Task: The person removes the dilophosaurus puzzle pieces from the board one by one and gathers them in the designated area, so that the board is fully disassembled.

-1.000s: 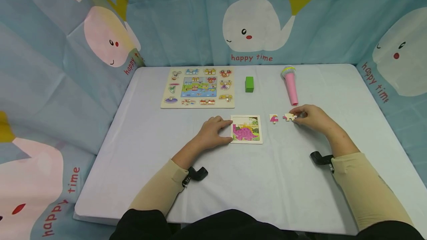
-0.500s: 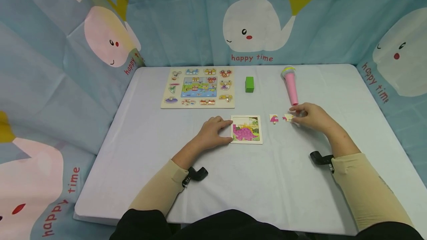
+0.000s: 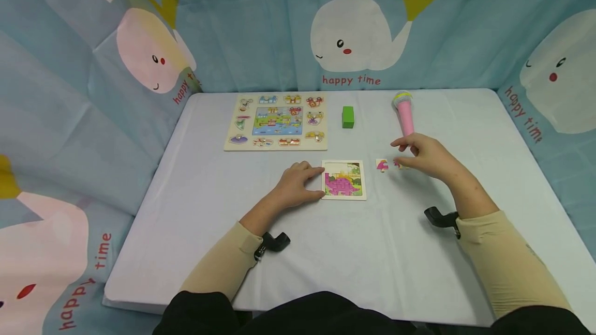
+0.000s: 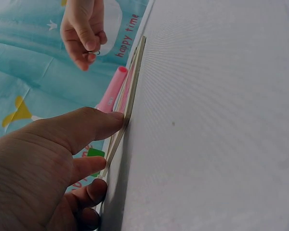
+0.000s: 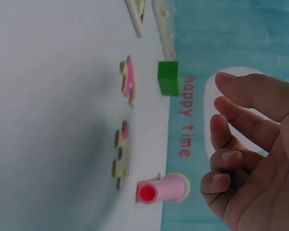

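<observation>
Head view high, facing down; wrist views close; green block (image 5: 168,78) shared.

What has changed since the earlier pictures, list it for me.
The right hand has let go of the right-hand loose puzzle piece and risen, shifting slightly leftward and forward. The left hand still touches the dinosaur puzzle; the green block and microphone stayed put.

Obstacle beyond right hand (image 3: 426,157): microphone (image 3: 404,114)
</observation>
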The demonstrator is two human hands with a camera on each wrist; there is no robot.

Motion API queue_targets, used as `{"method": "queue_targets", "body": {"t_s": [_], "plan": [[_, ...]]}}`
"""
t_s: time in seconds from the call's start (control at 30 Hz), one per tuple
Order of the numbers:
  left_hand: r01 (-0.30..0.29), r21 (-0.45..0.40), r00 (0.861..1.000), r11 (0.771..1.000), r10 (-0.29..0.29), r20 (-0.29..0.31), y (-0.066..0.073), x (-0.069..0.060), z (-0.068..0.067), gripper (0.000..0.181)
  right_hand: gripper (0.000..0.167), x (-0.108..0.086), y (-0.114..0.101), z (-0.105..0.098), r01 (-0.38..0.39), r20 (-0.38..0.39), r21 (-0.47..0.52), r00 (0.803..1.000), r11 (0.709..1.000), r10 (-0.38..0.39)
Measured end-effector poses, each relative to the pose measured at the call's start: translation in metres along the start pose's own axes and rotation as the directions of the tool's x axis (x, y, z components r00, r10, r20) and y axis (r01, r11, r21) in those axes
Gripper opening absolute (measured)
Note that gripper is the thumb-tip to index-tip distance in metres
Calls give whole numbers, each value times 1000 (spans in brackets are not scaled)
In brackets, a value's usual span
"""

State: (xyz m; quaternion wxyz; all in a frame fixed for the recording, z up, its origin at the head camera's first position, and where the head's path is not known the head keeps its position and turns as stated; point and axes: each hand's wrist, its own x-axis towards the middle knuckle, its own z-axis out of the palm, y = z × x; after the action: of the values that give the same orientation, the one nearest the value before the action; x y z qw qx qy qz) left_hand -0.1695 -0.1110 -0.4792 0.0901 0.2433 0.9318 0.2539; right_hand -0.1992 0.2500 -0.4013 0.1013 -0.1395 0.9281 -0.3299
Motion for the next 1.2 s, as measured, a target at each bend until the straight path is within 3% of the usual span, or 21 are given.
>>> {"method": "queue_targets", "body": {"t_s": [0.23, 0.47, 0.87, 1.2], "plan": [[2, -6, 1000, 1000, -2, 1, 0, 0, -2, 69, 38, 9, -15, 9, 73, 2, 12, 997, 997, -73], [-5, -7, 1000, 1000, 5, -5, -2, 0, 2, 69, 36, 22, -22, 32, 113, 57, 39, 992, 993, -115], [-6, -19, 1000, 1000, 5, -8, -2, 1, 1, 68, 31, 38, -32, 63, 98, 167, -2, 981, 995, -97], [-12, -22, 1000, 1000, 12, -10, -1, -1, 0, 69, 28, 43, -31, 73, 124, 202, -59, 973, 991, -110]]}}
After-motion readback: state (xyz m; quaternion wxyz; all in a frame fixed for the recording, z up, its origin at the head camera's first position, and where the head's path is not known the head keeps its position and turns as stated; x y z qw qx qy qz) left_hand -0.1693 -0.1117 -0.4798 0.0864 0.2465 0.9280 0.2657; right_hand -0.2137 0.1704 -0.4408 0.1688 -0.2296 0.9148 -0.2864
